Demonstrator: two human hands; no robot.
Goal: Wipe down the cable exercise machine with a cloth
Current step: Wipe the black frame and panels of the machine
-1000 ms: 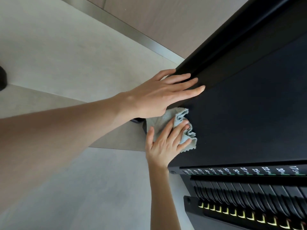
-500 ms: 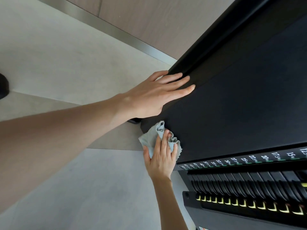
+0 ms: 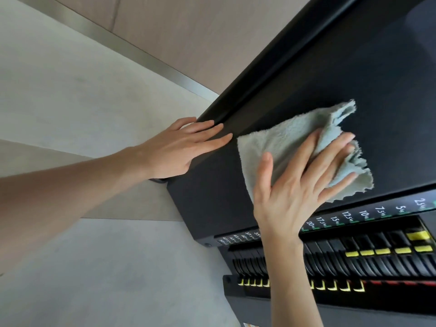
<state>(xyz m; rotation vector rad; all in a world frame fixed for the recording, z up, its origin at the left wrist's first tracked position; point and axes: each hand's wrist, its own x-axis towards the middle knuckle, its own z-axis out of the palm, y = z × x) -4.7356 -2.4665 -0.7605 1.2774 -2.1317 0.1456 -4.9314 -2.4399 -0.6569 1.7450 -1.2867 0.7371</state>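
Since a second ago my right hand [image 3: 295, 185] has swept the cloth [image 3: 290, 138] away from the near corner of the panel [image 3: 354, 74] and out along the machine [image 3: 271, 74], so it now lies beyond the fingertips of my left hand [image 3: 179, 147]. The cloth has also opened out from a bunch into a wider, rumpled sheet.

My right hand lies flat on the pale green cloth with fingers spread and straight, pressing it against the black panel; nothing is gripped. The cloth sticks out past my fingertips and past my thumb side, touching the panel all the way.

My left hand has stayed where it was, released and flat, fingers straight and together, resting on the panel's edge just beside the cloth's near corner.

Under my right wrist runs a strip of weight labels [image 3: 354, 214], and below that the black plates [image 3: 377, 258] with yellow tabs. Beneath my left forearm is pale floor [image 3: 70, 90], and past that hand a beige wall [image 3: 188, 31].
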